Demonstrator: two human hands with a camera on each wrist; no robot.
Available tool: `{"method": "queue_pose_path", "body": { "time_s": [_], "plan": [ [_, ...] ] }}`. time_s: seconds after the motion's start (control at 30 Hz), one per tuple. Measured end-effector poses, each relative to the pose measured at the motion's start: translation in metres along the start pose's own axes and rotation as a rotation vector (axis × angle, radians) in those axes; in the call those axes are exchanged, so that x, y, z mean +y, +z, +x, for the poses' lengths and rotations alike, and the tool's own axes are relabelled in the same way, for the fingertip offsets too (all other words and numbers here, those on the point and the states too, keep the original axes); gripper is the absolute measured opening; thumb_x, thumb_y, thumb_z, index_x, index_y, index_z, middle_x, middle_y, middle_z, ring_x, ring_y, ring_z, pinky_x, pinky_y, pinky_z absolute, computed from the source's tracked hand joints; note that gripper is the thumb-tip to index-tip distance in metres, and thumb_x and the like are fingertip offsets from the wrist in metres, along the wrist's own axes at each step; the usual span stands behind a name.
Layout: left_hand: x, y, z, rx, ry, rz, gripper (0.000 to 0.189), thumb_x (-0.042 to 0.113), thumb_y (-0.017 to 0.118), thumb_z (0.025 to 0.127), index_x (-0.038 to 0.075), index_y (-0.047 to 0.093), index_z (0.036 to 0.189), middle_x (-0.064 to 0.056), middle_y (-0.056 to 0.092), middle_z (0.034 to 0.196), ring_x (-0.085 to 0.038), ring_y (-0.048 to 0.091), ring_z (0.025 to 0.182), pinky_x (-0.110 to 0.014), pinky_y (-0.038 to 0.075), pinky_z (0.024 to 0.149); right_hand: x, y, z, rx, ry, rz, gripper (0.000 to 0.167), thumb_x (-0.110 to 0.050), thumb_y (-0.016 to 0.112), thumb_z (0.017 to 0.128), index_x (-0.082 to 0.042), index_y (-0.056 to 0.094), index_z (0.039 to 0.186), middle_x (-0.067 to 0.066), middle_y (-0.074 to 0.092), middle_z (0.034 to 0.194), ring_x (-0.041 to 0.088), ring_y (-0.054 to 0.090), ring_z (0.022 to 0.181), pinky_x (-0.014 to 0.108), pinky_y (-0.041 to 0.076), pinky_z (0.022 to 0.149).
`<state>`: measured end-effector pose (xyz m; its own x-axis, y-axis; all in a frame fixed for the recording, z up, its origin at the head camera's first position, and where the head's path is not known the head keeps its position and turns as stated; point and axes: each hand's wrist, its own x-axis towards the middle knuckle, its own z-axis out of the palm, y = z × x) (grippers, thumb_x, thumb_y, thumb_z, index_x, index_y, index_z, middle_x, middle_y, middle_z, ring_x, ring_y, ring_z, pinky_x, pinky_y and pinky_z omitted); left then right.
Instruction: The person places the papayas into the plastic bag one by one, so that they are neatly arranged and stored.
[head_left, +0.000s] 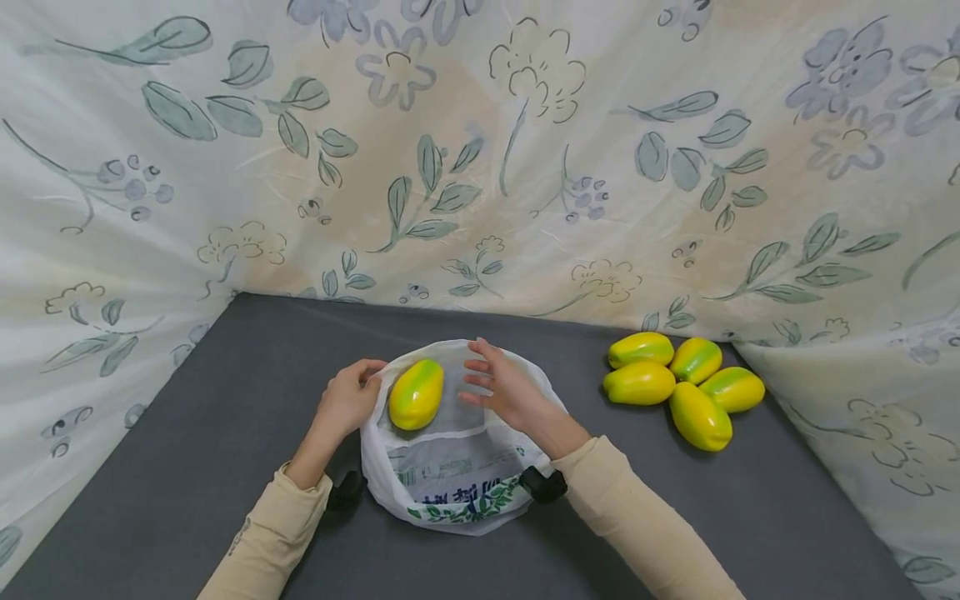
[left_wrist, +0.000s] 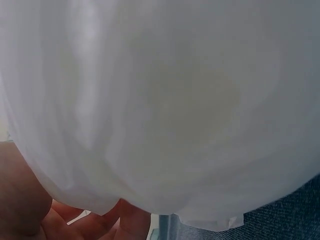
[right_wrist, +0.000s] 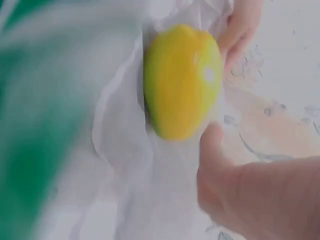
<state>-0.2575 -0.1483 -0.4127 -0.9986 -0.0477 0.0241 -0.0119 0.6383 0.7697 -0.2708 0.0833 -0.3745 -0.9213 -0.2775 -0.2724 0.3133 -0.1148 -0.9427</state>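
A white plastic bag (head_left: 386,475) with green leaf print stands on the grey surface, its mouth spread wide. Inside, toward its left wall, lies one yellow-green papaya (head_left: 416,395); the right wrist view shows this papaya (right_wrist: 182,82) close up. My left hand (head_left: 348,398) pinches the bag's left rim between thumb and fingers. In the left wrist view, the bag's white side (left_wrist: 165,110) hides much of that hand (left_wrist: 95,220). My right hand (head_left: 510,390) reaches over the bag's right rim, fingers spread and holding nothing, to the right of the papaya.
Several more papayas (head_left: 700,417) lie grouped on the grey tabletop (head_left: 247,400), to the right of the bag. Floral cloth (head_left: 450,167) hangs along the back and both sides of the surface.
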Motion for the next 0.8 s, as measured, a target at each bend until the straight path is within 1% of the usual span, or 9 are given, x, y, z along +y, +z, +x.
{"method": "queue_pose_path", "body": {
  "time_s": [0.17, 0.3, 0.37, 0.43, 0.57, 0.63, 0.8],
  "plan": [
    [-0.002, 0.000, 0.000, 0.008, 0.013, 0.001, 0.032, 0.015, 0.048, 0.098, 0.004, 0.059, 0.127, -0.023, 0.059, 0.118, -0.033, 0.059, 0.092, -0.044, 0.049, 0.072, -0.009, -0.013, -0.004, 0.002, -0.022, 0.085, 0.054, -0.043, 0.034, 0.103, -0.009, 0.037, 0.144, 0.020, 0.040, 0.137, 0.039, 0.039, 0.123, 0.050, 0.042, 0.095],
    [-0.002, 0.000, 0.000, 0.008, 0.022, 0.003, 0.032, 0.015, 0.048, 0.098, 0.003, 0.058, 0.127, -0.023, 0.059, 0.118, -0.034, 0.059, 0.094, -0.045, 0.048, 0.073, -0.013, -0.022, -0.004, -0.007, -0.026, 0.135, 0.054, -0.044, 0.031, 0.103, -0.009, 0.038, 0.142, 0.020, 0.039, 0.139, 0.040, 0.036, 0.128, 0.050, 0.040, 0.096],
    [-0.002, 0.000, 0.000, 0.009, 0.027, 0.003, 0.032, 0.014, 0.048, 0.098, 0.003, 0.059, 0.127, -0.023, 0.059, 0.118, -0.034, 0.059, 0.094, -0.046, 0.048, 0.073, -0.014, -0.027, -0.004, -0.023, -0.029, 0.147, 0.056, -0.044, 0.029, 0.103, -0.007, 0.035, 0.144, 0.021, 0.036, 0.142, 0.041, 0.032, 0.131, 0.050, 0.040, 0.097],
    [-0.002, 0.000, 0.000, 0.010, 0.032, 0.002, 0.032, 0.014, 0.048, 0.098, 0.003, 0.059, 0.126, -0.023, 0.059, 0.118, -0.034, 0.059, 0.094, -0.046, 0.047, 0.073, -0.016, -0.031, -0.006, -0.026, -0.032, 0.149, 0.058, -0.045, 0.028, 0.103, -0.006, 0.032, 0.146, 0.022, 0.035, 0.142, 0.041, 0.031, 0.131, 0.049, 0.040, 0.097],
    [-0.003, 0.000, 0.000, 0.014, 0.036, -0.002, 0.032, 0.013, 0.048, 0.098, 0.002, 0.059, 0.126, -0.024, 0.059, 0.118, -0.035, 0.059, 0.095, -0.047, 0.047, 0.074, -0.023, -0.042, -0.011, -0.007, -0.028, 0.154, 0.060, -0.046, 0.027, 0.103, -0.007, 0.027, 0.149, 0.021, 0.035, 0.141, 0.040, 0.032, 0.130, 0.048, 0.041, 0.097],
    [-0.003, 0.000, 0.000, 0.015, 0.038, -0.004, 0.032, 0.013, 0.048, 0.098, 0.002, 0.059, 0.126, -0.024, 0.059, 0.118, -0.035, 0.059, 0.095, -0.047, 0.047, 0.074, -0.027, -0.047, -0.013, 0.020, -0.025, 0.164, 0.060, -0.047, 0.028, 0.103, -0.008, 0.029, 0.148, 0.019, 0.038, 0.138, 0.038, 0.035, 0.128, 0.047, 0.041, 0.096],
    [-0.002, 0.000, 0.000, 0.018, 0.044, -0.002, 0.032, 0.013, 0.048, 0.098, 0.002, 0.059, 0.126, -0.024, 0.060, 0.117, -0.035, 0.059, 0.095, -0.047, 0.048, 0.074, -0.034, -0.061, -0.016, 0.058, -0.030, 0.185, 0.057, -0.045, 0.028, 0.103, -0.008, 0.029, 0.147, 0.016, 0.042, 0.133, 0.037, 0.035, 0.129, 0.046, 0.042, 0.096]
  ]
}}
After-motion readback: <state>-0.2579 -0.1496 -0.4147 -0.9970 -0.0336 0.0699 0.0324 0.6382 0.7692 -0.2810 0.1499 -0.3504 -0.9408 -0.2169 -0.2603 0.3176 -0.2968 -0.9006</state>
